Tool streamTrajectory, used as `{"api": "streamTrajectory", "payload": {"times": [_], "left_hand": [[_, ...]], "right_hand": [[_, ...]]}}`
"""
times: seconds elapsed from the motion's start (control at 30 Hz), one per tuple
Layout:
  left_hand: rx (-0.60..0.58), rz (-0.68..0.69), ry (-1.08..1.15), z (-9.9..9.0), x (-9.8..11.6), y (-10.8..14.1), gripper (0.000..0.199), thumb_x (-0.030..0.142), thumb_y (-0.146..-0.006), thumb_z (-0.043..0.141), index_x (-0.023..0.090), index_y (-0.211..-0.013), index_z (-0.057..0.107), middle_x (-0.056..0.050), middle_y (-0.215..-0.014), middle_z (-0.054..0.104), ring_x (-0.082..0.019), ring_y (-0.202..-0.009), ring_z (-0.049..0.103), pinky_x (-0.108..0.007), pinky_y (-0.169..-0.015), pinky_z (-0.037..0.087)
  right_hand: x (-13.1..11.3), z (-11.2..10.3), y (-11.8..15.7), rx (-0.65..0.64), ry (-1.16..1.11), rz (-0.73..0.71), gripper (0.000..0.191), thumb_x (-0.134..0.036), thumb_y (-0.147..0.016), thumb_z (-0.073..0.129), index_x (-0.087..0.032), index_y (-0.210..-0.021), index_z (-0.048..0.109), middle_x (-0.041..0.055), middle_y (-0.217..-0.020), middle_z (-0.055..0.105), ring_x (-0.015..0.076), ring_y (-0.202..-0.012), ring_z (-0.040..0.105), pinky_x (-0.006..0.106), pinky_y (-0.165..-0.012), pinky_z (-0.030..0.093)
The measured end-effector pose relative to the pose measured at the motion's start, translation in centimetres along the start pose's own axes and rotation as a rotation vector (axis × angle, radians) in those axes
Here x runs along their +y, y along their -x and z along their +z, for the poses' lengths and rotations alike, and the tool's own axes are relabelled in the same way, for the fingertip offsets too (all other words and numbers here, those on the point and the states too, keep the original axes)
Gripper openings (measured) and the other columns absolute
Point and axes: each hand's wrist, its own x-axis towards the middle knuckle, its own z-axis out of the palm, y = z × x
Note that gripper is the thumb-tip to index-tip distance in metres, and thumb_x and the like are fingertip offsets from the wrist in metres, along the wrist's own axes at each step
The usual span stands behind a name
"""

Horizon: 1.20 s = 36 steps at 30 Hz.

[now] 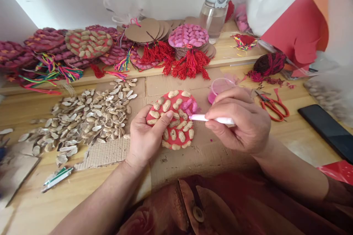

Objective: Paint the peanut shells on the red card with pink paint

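Observation:
My left hand (149,132) grips a round red disc (171,108) by its left side, thumb on top. Peanut shells are stuck across the disc; a few at its upper right are pink, the others natural tan. My right hand (239,121) pinches a white paintbrush (220,120), whose pink tip touches a shell at the disc's right edge. Just behind that hand stands a small clear cup (219,88) with pink paint, partly hidden by the knuckles. Cardboard (190,161) lies under the disc.
Loose peanut shells (96,114) are heaped on the left, near a green-and-white tube (57,178). Finished pink discs (188,36) with red tassels line the back ledge beside a water bottle (215,11). Orange-handled scissors (274,108) and a black phone (327,130) lie right.

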Motion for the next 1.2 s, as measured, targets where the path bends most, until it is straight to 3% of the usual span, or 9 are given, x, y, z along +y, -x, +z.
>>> {"api": "streamTrajectory", "payload": {"times": [0.3, 0.5, 0.7, 0.93, 1.2], "left_hand": [[-0.021, -0.083, 0.05, 0.05, -0.11, -0.25, 0.034, 0.045, -0.076, 0.095, 0.021, -0.088, 0.074, -0.003, -0.079, 0.077, -0.019, -0.066, 0.069, -0.029, -0.064, 0.059], [-0.037, -0.159, 0.132, 0.2, -0.01, -0.21, 0.037, 0.044, -0.071, 0.097, 0.02, -0.089, 0.075, -0.006, -0.084, 0.079, -0.024, -0.071, 0.074, -0.035, -0.068, 0.063], [-0.008, -0.162, 0.132, 0.13, 0.17, -0.28, 0.04, 0.04, -0.067, 0.099, 0.021, -0.094, 0.077, -0.005, -0.082, 0.08, -0.026, -0.074, 0.076, -0.035, -0.068, 0.064], [-0.017, -0.175, 0.153, 0.13, 0.05, -0.45, 0.038, 0.039, -0.068, 0.098, 0.021, -0.093, 0.077, -0.003, -0.073, 0.076, -0.023, -0.066, 0.074, -0.032, -0.059, 0.063], [-0.045, -0.196, 0.132, -0.14, -0.38, -0.6, 0.04, 0.041, -0.072, 0.096, 0.019, -0.101, 0.078, -0.005, -0.079, 0.079, -0.023, -0.064, 0.075, -0.034, -0.061, 0.063]], "right_hand": [[-0.23, 0.36, 0.27, -0.025, -0.002, -0.024, 0.017, -0.023, -0.09, 0.079, -0.025, -0.104, 0.07, -0.002, -0.081, 0.076, 0.0211, -0.086, 0.069, 0.042, -0.081, 0.051], [-0.15, 0.49, 0.27, -0.075, -0.214, 0.087, 0.012, -0.031, -0.093, 0.078, -0.024, -0.1, 0.072, -0.0001, -0.084, 0.076, 0.02, -0.086, 0.066, 0.037, -0.085, 0.054], [0.1, 0.4, 0.4, -0.047, 0.006, 0.024, 0.012, -0.036, -0.1, 0.069, -0.024, -0.098, 0.07, 0.0002, -0.081, 0.077, 0.0222, -0.088, 0.069, 0.042, -0.087, 0.049], [0.1, 0.08, 0.2, 0.076, -0.012, 0.078, 0.006, -0.032, -0.098, 0.069, -0.027, -0.101, 0.071, 0.0014, -0.081, 0.076, 0.0243, -0.084, 0.068, 0.044, -0.081, 0.054], [0.46, 0.68, 0.43, -0.016, -0.049, 0.084, 0.009, -0.034, -0.098, 0.07, -0.026, -0.099, 0.072, 0.0012, -0.081, 0.075, 0.0232, -0.087, 0.068, 0.045, -0.087, 0.054]]}}
